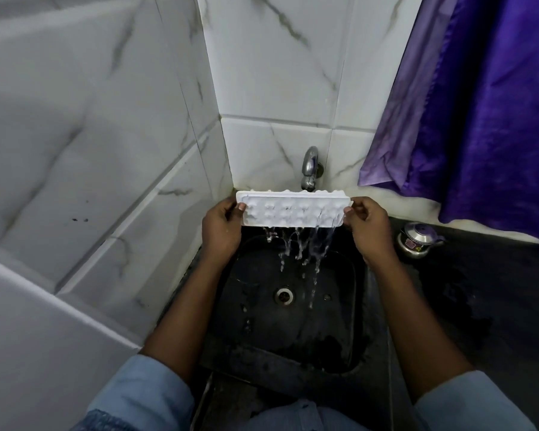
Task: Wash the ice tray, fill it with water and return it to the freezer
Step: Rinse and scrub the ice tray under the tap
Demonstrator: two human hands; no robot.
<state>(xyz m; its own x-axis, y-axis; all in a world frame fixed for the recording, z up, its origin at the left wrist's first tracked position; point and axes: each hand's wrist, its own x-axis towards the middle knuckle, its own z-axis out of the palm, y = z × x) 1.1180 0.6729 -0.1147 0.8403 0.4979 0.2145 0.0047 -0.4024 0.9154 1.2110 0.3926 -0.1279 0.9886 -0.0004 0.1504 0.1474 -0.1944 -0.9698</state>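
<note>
While water ran off its lower edge, the white plastic ice tray (293,213) hung tilted over the black sink (349,306), just under the chrome tap (310,166). The left hand (221,227) and right hand (366,225) each pinched a short end, thumbs over the rim. My read: light, thin, likely twists easily, slick when wet. End rims looked the right grip; filled, it'd need both hands, kept level.
</note>
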